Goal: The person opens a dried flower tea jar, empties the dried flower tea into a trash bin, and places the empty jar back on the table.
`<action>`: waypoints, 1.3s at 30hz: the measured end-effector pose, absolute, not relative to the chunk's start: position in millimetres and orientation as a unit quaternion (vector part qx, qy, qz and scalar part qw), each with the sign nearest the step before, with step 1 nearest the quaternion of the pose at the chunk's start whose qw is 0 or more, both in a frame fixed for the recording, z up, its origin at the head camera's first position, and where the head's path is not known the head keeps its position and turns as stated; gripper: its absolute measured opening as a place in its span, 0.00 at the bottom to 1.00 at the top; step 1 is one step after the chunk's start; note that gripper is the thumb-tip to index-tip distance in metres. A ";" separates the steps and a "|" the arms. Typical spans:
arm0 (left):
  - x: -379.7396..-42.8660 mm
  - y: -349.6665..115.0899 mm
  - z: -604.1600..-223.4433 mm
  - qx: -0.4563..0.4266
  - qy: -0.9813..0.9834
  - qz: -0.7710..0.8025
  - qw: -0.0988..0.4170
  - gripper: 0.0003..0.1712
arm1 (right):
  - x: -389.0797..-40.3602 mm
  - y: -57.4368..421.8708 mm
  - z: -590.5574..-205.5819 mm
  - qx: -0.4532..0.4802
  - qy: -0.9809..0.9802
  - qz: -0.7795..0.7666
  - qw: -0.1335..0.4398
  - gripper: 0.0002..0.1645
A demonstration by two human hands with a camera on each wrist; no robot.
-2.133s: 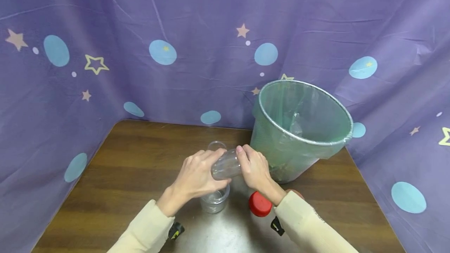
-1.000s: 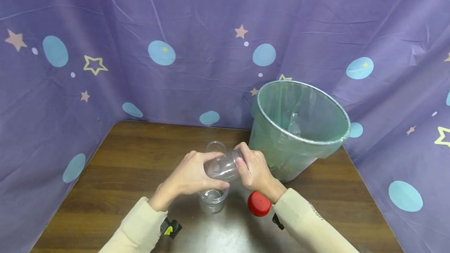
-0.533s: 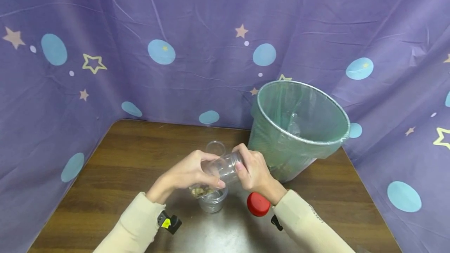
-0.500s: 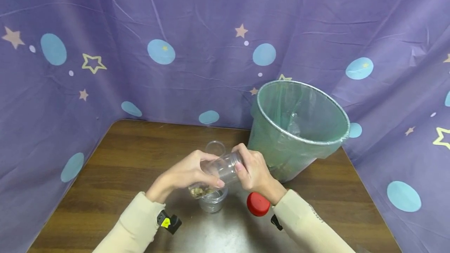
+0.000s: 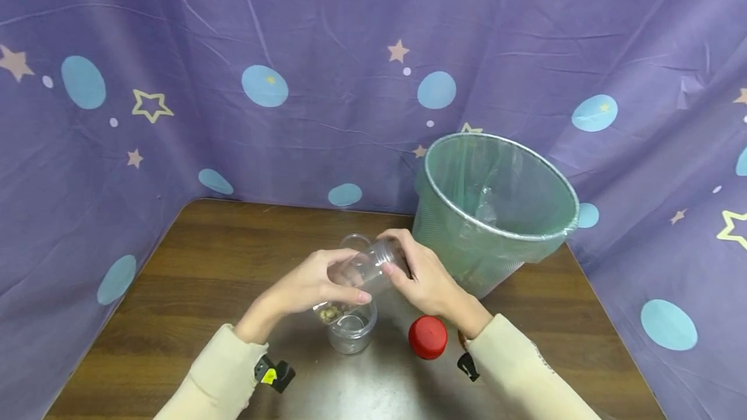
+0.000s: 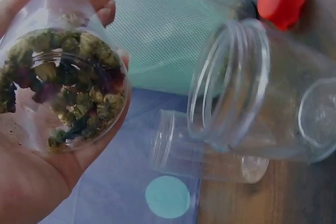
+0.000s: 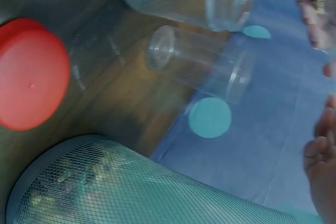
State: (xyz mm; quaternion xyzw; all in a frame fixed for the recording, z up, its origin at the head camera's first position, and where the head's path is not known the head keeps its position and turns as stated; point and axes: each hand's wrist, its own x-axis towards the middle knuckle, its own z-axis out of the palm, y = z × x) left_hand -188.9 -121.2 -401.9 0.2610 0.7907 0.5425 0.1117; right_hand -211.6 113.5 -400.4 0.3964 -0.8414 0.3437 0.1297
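A clear plastic jar (image 5: 373,269) is held tilted between both hands, its bottom end low at the left. Dried flower buds (image 6: 79,77) lie inside near that end. The left hand (image 5: 306,285) grips the jar's body, thumb along the near side. The right hand (image 5: 428,280) curls round the jar's upper right end with thumb and fingers. Below the held jar stands a wide, open clear jar (image 5: 352,336); a narrower clear jar (image 6: 205,153) is behind it. A red lid (image 5: 428,337) lies on the table by the right wrist, partly beside a second, brownish lid (image 5: 462,341).
A green mesh waste basket (image 5: 452,248) with a clear liner stands at the back right, close to the right hand. Yellowish bits show through its mesh low down. A purple patterned curtain (image 5: 327,148) surrounds the wooden table (image 5: 245,232) at the back and sides.
The held jar has tilted, its bottom end dropping to the left, and the dried buds at that end have come into view. The left hand has moved slightly left; the right hand's grip has shifted.
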 end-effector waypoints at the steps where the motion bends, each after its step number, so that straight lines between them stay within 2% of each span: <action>1: -188.3 -120.6 -401.5 0.251 0.802 0.531 0.103 0.31 | -210.5 114.7 -398.6 0.388 -0.844 0.354 0.112 0.27; 4: -185.2 -117.0 -400.2 0.230 0.849 0.471 0.062 0.37 | -207.8 115.5 -393.7 0.354 -0.853 0.375 0.075 0.28; 7: -181.6 -111.3 -397.8 0.208 0.892 0.401 0.019 0.42 | -206.1 113.4 -389.4 0.316 -0.868 0.377 0.068 0.27; 15: -175.2 -104.0 -396.5 0.194 0.931 0.298 -0.077 0.46 | -203.2 106.7 -381.5 0.242 -0.916 0.312 0.076 0.24; 21: -173.3 -102.4 -401.5 0.191 0.935 0.256 -0.152 0.47 | -202.5 106.8 -379.4 0.190 -0.937 0.291 0.040 0.28; 24: -172.5 -102.5 -402.5 0.186 0.937 0.242 -0.171 0.48 | -203.6 107.1 -379.2 0.185 -0.932 0.311 0.010 0.29; 31: -173.5 -104.6 -403.7 0.187 0.937 0.235 -0.180 0.48 | -205.4 110.2 -379.4 0.200 -0.905 0.370 -0.067 0.37; 39: -177.1 -110.5 -409.0 0.224 0.925 0.214 -0.220 0.45 | -203.5 112.1 -382.1 0.241 -0.879 0.402 -0.091 0.38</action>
